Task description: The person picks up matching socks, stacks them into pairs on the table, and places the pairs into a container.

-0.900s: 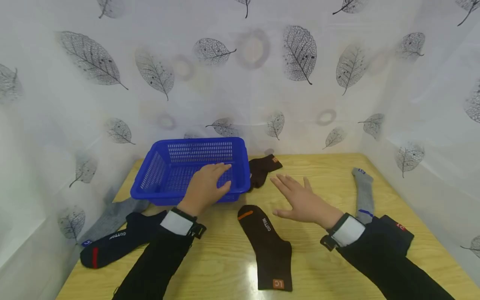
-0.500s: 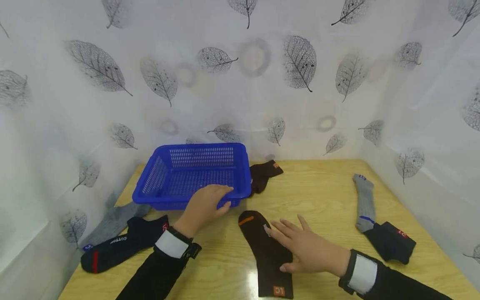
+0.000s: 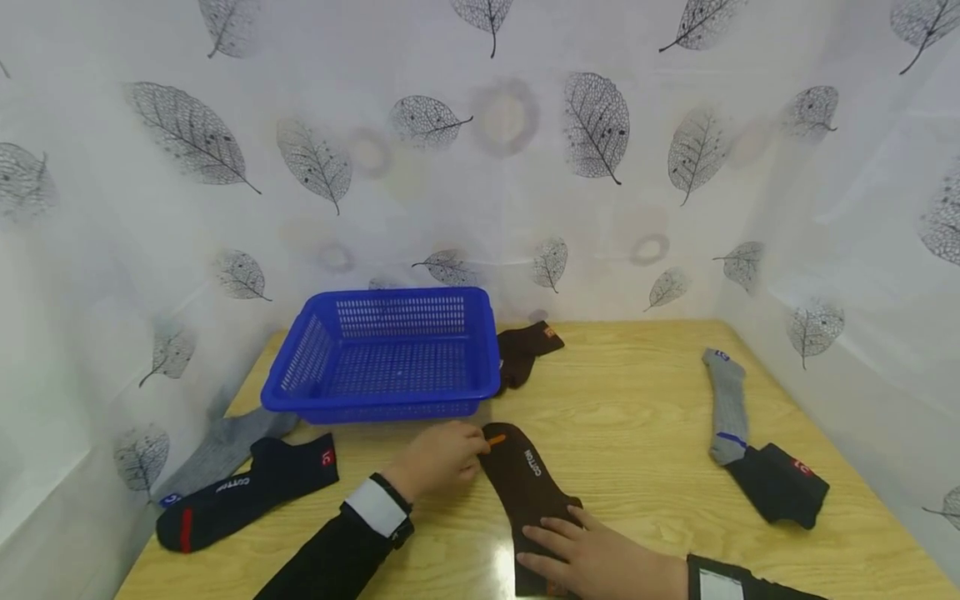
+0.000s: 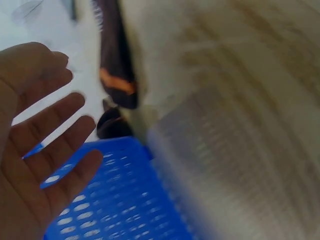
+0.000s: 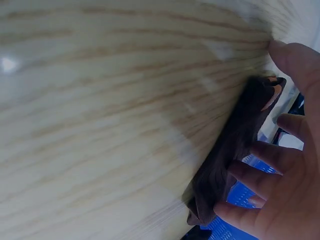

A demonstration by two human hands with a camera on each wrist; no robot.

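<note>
A dark brown ankle sock (image 3: 536, 500) with an orange toe stripe and "COTTON" lettering lies flat at the middle of the table. My left hand (image 3: 438, 458) is at its toe, with the fingertips over the toe's left edge in the head view. The blurred left wrist view shows that hand (image 4: 45, 135) with its fingers apart, beside the sock toe (image 4: 117, 82). My right hand (image 3: 600, 554) lies over the sock's cuff end, fingers extended, partly covering the orange label. In the right wrist view, the right hand's fingers (image 5: 250, 175) reach over the sock (image 5: 220, 155).
Behind the left hand stands a blue plastic basket (image 3: 378, 408). Another brown sock (image 3: 528, 346) lies beside it, partly hidden. Grey (image 3: 217, 450) and black (image 3: 251, 492) socks lie at left. More grey (image 3: 726, 400) and black (image 3: 780, 483) socks lie at right. Leaf-patterned sheeting surrounds the table.
My left hand has come down from over the basket to the sock's toe. My right hand has lowered toward me onto the cuff end. The socks appear unmoved.
</note>
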